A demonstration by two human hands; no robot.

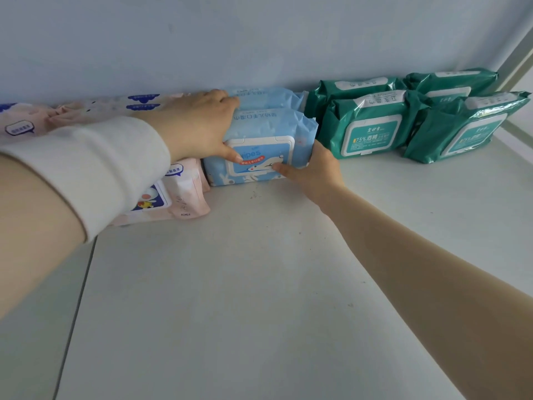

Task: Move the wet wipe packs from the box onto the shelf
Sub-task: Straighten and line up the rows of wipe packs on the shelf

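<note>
A light blue wet wipe pack stands on the white shelf, leaning back on a second blue pack by the wall. My left hand grips its left end, thumb on the white lid and fingers over the top. My right hand holds its lower right corner, thumb on the lid's front. Pink packs lie to the left, partly hidden under my left sleeve. Green packs stand in two rows on the right. The box is out of view.
The pale blue back wall runs just behind the packs. A metal shelf post rises at the far right. A seam splits the shelf boards at the left. Bare shelf surface spreads in front of the packs.
</note>
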